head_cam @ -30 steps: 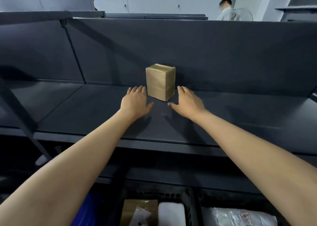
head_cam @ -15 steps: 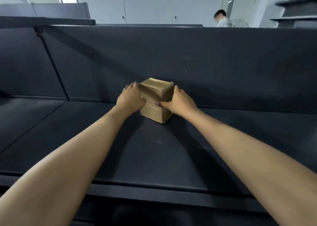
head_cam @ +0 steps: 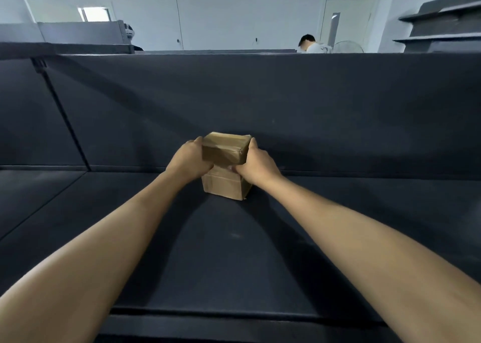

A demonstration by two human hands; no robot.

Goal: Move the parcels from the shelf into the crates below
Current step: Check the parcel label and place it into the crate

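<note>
Across the left and lower frame, a dark grey metal shelf [head_cam: 229,251], with a tall dark back panel [head_cam: 286,103] behind it. Just left of centre, left hand [head_cam: 191,160] wrapped on the left side of a small brown taped cardboard parcel [head_cam: 224,151], thumb over the front face, fingers reaching round towards the back. Parcel at frame centre, standing tall close to the back panel, top tipped slightly toward the camera; lower edge at or just off the shelf deck, cannot tell which. Just right of centre, right hand [head_cam: 256,164] mirroring on the right side, thumb across the front. Grip of both hands closed narrow on the parcel, squeezing it between the palms, holding nothing else. Probably taken two-handed because of the long reach to the back of the shelf, and for steadiness on the way down. Judged as the very start of the lift, with the carry not yet begun. Crates out of view, presumably below the bottom edge of the frame. Upper right, beyond the panel, another person [head_cam: 308,44] and grey wall shelving [head_cam: 440,22], well apart from the work.
</note>
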